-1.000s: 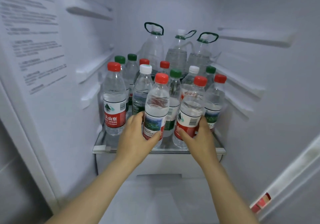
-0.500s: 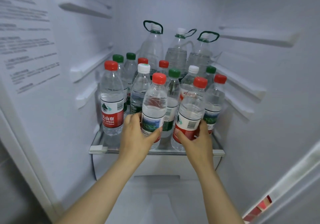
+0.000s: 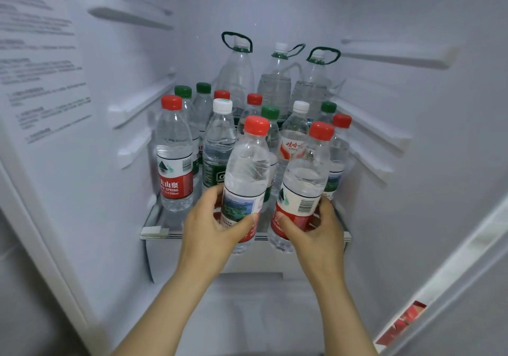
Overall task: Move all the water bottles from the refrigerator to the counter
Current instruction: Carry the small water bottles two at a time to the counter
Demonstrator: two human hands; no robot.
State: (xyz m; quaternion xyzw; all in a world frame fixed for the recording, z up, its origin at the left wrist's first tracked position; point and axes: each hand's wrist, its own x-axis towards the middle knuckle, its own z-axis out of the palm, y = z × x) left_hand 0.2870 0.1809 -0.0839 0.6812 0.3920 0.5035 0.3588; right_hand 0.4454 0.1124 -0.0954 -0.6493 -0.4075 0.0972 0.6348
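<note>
Snugly inside curled fingers: both bottles

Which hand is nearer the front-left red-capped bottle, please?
Left. The left hand grips a neighbouring bottle just right of the red-capped bottle; the right hand, gripping another bottle, is farther right.

inside a refrigerator, small water bottles crowd a shelf with three large bottles behind them, while at the shelf's front edge the left hand holds one front bottle and the right hand holds a second front bottle just to its right.
</note>
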